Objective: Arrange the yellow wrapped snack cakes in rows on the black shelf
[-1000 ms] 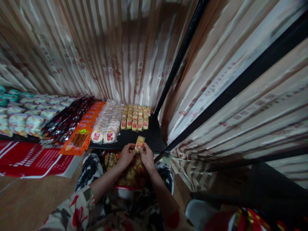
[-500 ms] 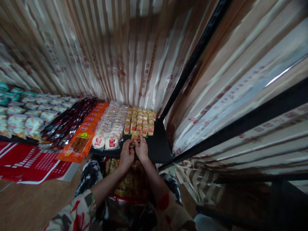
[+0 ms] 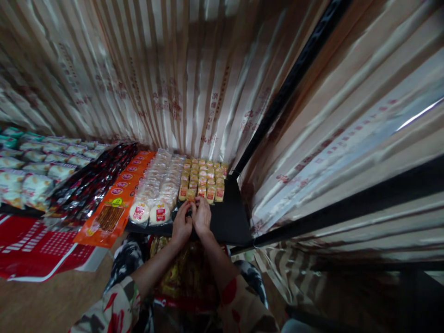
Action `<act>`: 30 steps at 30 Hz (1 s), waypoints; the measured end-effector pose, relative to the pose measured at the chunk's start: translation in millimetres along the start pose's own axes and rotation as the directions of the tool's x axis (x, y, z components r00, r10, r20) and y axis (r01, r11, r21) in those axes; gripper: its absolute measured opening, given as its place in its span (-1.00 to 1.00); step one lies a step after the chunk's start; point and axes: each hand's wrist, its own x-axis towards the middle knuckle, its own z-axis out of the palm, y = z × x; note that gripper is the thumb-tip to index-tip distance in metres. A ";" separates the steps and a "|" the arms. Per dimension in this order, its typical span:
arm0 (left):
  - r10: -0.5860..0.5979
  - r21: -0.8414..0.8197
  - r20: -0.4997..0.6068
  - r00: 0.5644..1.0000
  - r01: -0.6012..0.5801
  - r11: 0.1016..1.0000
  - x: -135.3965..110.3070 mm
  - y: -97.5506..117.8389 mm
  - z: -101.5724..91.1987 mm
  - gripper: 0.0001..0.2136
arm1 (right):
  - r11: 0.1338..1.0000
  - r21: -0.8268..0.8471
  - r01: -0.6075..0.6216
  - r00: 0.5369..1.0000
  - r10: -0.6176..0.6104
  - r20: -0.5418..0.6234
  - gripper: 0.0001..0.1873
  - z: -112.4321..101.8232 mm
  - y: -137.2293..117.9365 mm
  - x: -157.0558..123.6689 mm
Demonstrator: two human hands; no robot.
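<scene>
My left hand (image 3: 182,225) and my right hand (image 3: 202,216) are side by side on the black shelf (image 3: 231,224), fingertips pinched together. Between them sits a small yellow packet (image 3: 190,196), mostly hidden by my fingers. It touches the front of the rows of small yellow packets (image 3: 205,176). On my lap lies a red-rimmed bag (image 3: 180,275) holding more yellow packets.
Left of the yellow rows lie round white cakes in clear wrap (image 3: 157,192), orange packs (image 3: 116,201), dark glossy packs (image 3: 90,179) and white-green packets (image 3: 34,172). A red printed sheet (image 3: 33,247) lies on the floor. Striped shiny curtains (image 3: 173,83) and a black post (image 3: 287,88) close in behind and right.
Both hands have carried the small yellow packet forward from above my lap to the front of the yellow rows on the shelf. The view has shifted slightly forward.
</scene>
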 end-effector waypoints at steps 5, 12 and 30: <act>0.013 0.043 0.004 1.000 -0.013 0.999 -0.3 0.3 -0.1 -0.53 | 0.998 0.062 0.025 0.999 -0.023 -0.022 -0.75 0.9 4.3 -5.2; 0.134 0.243 -0.031 0.990 -0.123 0.962 0.3 2.6 -5.8 -0.57 | 0.992 -0.057 0.108 0.985 -0.115 -0.125 -0.67 -2.7 11.2 -16.0; 0.238 0.302 0.058 0.970 -0.244 0.922 -18.2 9.2 -12.0 -0.62 | 0.981 0.044 0.187 0.978 -0.182 -0.099 -0.59 -13.2 3.6 -25.4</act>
